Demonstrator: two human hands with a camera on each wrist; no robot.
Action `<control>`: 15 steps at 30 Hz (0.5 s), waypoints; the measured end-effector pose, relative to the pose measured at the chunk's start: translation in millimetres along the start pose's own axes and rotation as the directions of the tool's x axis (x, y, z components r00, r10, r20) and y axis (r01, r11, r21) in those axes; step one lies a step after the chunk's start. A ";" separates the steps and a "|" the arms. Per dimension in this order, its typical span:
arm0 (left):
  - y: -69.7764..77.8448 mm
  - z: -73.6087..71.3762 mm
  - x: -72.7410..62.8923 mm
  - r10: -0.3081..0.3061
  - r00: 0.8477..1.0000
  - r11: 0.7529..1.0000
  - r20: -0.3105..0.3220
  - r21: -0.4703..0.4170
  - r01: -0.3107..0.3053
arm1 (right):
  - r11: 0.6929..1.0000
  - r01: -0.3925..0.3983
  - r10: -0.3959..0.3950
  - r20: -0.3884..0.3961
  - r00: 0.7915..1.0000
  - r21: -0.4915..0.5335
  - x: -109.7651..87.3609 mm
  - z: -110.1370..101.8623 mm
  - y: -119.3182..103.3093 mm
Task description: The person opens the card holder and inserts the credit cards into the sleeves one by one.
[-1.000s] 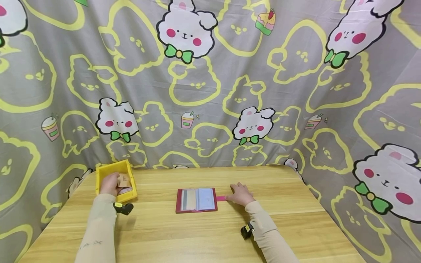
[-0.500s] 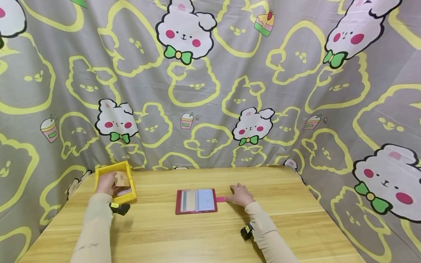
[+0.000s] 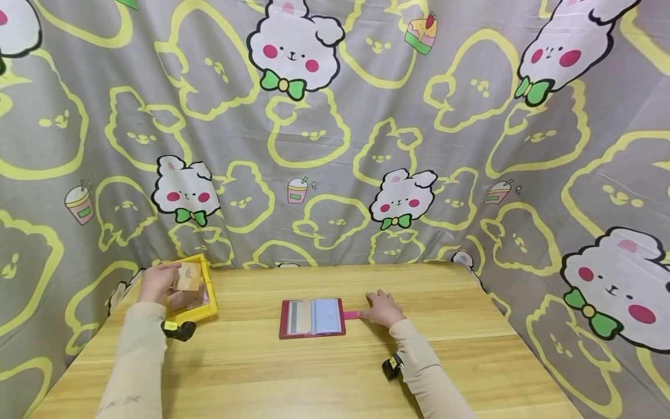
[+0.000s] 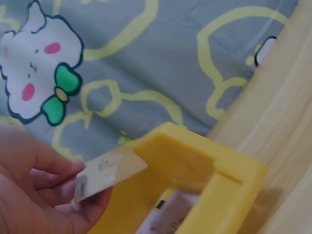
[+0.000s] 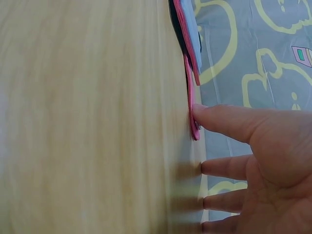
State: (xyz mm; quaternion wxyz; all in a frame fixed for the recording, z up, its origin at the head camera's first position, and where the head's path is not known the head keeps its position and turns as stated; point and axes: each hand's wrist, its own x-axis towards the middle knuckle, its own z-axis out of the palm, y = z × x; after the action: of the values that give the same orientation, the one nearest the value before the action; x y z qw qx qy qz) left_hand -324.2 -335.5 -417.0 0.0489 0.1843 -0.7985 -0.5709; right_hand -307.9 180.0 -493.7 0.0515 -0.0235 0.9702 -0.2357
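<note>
My left hand pinches a tan card between thumb and fingers, close over a yellow bin. Small print shows on the card's face. Inside the bin lies another pinkish card, partly hidden by the bin's wall in the left wrist view. A red card holder lies spread open on the table, with a striped card in its left sleeve and a pale blue right side. From its right edge extends a pink strap. The thumb of my right hand presses on this strap, with the other fingertips down on the tabletop.
The wooden table ends at a grey patterned curtain along the back and sides. At the table's far left corner stands the bin, its right wall facing the card holder.
My left hand has risen out of the bin and shifted slightly left, bringing the tan card up with it. The right hand and the card holder stay in place.
</note>
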 end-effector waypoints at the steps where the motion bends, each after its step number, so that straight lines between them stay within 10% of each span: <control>1: 1.3 -2.0 -1.8 0.011 1.000 1.000 0.003 0.020 -0.011 | 1.000 0.000 0.000 0.001 1.000 -0.001 -0.1 0.0 -0.2; 15: 30.6 31.7 -38.6 0.164 0.973 0.986 0.161 -0.045 -0.159 | 1.000 0.002 -0.002 0.004 1.000 0.018 -3.2 -4.4 -3.4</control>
State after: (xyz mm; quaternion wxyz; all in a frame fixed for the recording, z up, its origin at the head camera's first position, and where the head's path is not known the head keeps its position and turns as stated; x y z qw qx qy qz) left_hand -304.9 -285.1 -394.3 0.0319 0.0703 -0.8030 -0.5910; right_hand -305.1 179.2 -488.0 0.0533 -0.0243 0.9679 -0.2445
